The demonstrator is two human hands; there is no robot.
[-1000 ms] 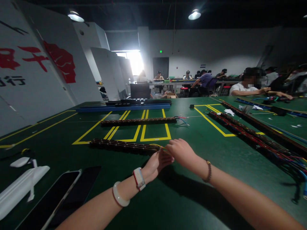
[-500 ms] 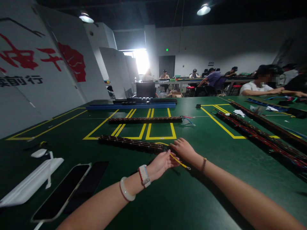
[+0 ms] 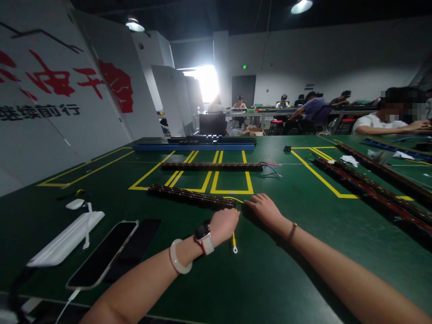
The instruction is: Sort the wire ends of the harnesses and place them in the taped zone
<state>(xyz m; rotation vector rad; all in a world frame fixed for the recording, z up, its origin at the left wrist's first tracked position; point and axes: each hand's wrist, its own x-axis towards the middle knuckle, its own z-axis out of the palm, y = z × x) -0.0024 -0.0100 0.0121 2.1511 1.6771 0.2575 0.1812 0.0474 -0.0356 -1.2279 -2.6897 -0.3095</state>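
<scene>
A long dark strip (image 3: pixel 189 195) with rows of small light marks lies slantwise on the green table, its right end close to my hands. My left hand (image 3: pixel 224 225) is closed at that end, around a yellow wire (image 3: pixel 234 238). The wire's ring terminal (image 3: pixel 235 250) hangs out below the fist. To the right, my right hand (image 3: pixel 265 209) pinches a yellow stretch that runs from the strip's end to its fingertips. Whether both stretches are one wire, I cannot tell. Fingers hide the part between.
Behind lies a second dark strip (image 3: pixel 212 167) with red and blue leads, then blue rails (image 3: pixel 199 146). Phones (image 3: pixel 103 256) and a white case (image 3: pixel 69 238) lie at left. Wired strips (image 3: pixel 364 189) stretch along the right, where a co-worker (image 3: pixel 384 121) sits.
My left hand has turned from palm up to knuckles up and closed. The ring terminal has swung from pointing right to hanging toward me. The view has shifted slightly left.
</scene>
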